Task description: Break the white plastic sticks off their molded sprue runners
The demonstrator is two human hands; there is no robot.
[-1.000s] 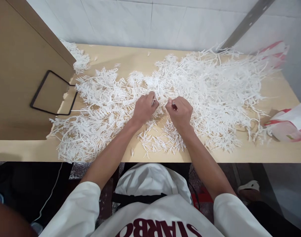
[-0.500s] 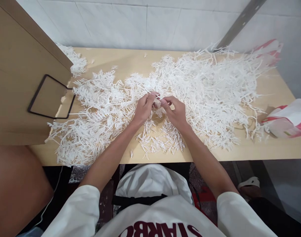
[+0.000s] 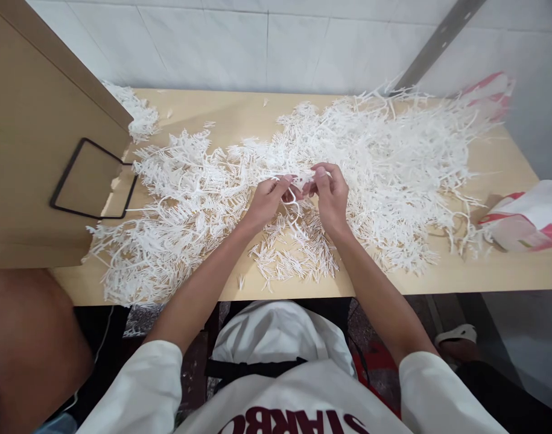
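Note:
Over the middle of the table my left hand [image 3: 270,198] is closed, thumb and fingers pinching a thin white branching plastic sprue [image 3: 295,210] whose stem hangs below the fingertips. Just to its right, my right hand [image 3: 333,196] is closed too, its fingertips pinched at the other end of the same white piece. Fingers partly hide the spot between the hands. Beneath them lie small loose white plastic sticks [image 3: 294,259]. Heaps of similar branching sprues lie on either side, a large right heap [image 3: 393,163] and a left heap [image 3: 162,241].
A brown cardboard sheet [image 3: 40,120] stands at the left, with a black wire frame [image 3: 67,175] against it. A red-and-white plastic bag [image 3: 529,220] lies on the table [image 3: 497,274] at right. Tiled wall [image 3: 221,48] runs behind. Another person's bare limb [image 3: 35,343] shows at lower left.
My right hand has moved slightly right and turned. A white sprue stem now hangs visibly between my hands. The limb at lower left has shifted a little left.

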